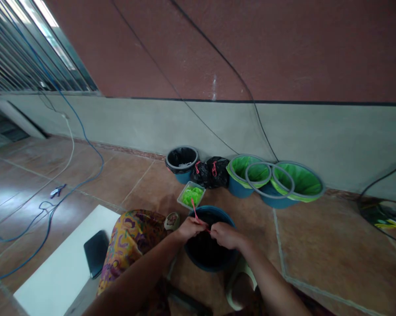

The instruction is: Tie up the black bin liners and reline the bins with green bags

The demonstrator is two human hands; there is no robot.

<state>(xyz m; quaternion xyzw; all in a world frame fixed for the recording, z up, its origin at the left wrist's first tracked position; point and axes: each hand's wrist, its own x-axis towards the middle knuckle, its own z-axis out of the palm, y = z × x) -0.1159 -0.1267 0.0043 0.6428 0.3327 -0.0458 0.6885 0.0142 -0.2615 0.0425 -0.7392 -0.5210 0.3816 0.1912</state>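
Note:
A blue bucket (pixel 229 216) stands on the floor between my feet, dark inside; whether a black bag lines it I cannot make out. Over its opening, my left hand (pixel 192 228) is closed on a thin pink-red tie (pixel 195 210), whose loose end sticks up past the fingers. My right hand (pixel 225 235) pinches the same tie close beside the left, fingers pressed together. Just beyond the bucket sits a clear plastic tub (pixel 182 199) with bright green plastic (pixel 193 194) in it. Two tied black bags (pixel 217 171) with similar red ties rest behind.
Along the wall are a blue bin with a black liner (pixel 181 154) and two bins with green liners (pixel 242 169), (pixel 300 177). A loose grey ring (pixel 250 183) leans across these. At left, a phone (pixel 96 253) lies on a white board (pixel 61 254); blue cable (pixel 82 183) crosses the floor.

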